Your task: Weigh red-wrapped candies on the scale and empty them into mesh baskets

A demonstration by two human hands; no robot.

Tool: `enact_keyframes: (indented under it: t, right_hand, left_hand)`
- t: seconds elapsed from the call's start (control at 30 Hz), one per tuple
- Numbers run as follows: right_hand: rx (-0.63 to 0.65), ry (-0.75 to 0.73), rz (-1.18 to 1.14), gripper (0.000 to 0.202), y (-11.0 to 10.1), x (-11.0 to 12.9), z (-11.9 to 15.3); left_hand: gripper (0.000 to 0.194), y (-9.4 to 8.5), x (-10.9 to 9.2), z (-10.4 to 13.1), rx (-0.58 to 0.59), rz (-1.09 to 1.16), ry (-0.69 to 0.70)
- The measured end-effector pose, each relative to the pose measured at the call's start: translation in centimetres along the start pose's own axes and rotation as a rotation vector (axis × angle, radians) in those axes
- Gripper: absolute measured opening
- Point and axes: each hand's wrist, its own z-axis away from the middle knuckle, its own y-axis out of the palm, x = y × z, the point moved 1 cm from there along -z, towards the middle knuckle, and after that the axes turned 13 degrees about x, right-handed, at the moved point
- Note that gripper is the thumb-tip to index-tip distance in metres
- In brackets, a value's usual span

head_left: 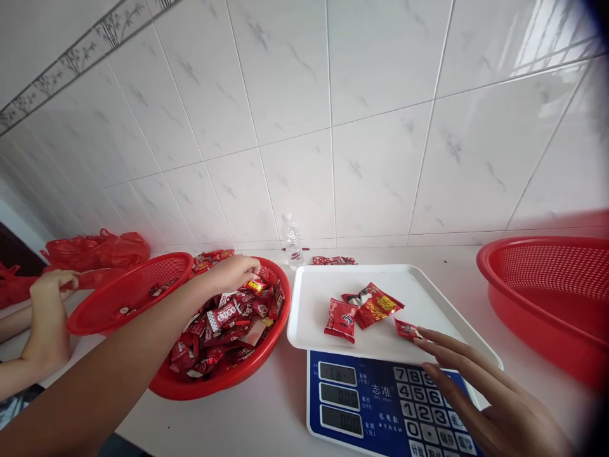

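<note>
Centrally, one small packet (406,329), red slick-looking film, lies toward the front of a white tray (309,311). Right hand (480,381): fingertips at this packet, fingers extended, thumb apart, no closed grip. Beside it on the tray: one large packet (383,306), red with yellow lettering, crinkled; one square packet (340,319), puffed, ends crimped. Left hand (238,273): over the heaped basket (214,388), fingers bent together at a yellow-lettered packet (255,285); whether they have hold of it, cannot tell. Step in hand, by judgement: picking among wrapped pieces on the left, setting or shifting one on the right. Next move, likewise judged: calls for a light finger-and-thumb pinch, the wrappers probably slippery. Beneath the tray: scale (380,428), flat blue panel, three displays, square keys. Outward: right-hand basket (547,327), red plastic, mesh-walled; tilted basket (162,273), likewise; bottle (292,244), clear, ribbed; bags (104,247), thin, rumpled; co-worker's hand (54,285), far left; tiles (295,178), glossy, grey-veined.
</note>
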Motion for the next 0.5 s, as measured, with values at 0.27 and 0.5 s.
enact_keyframes:
  t: [0.27, 0.5]
  right_hand:
    - [-0.007, -0.017, 0.018, 0.03, -0.3, 0.3, -0.1]
    - [-0.015, -0.031, 0.047, 0.03, -0.2, 0.3, -0.3]
  left_hand:
    - [0.021, -1.7, -4.1, 0.1, -0.133, 0.412, 0.143]
    - [0.018, -1.0, -2.2, 0.9, 0.278, -0.054, -0.108]
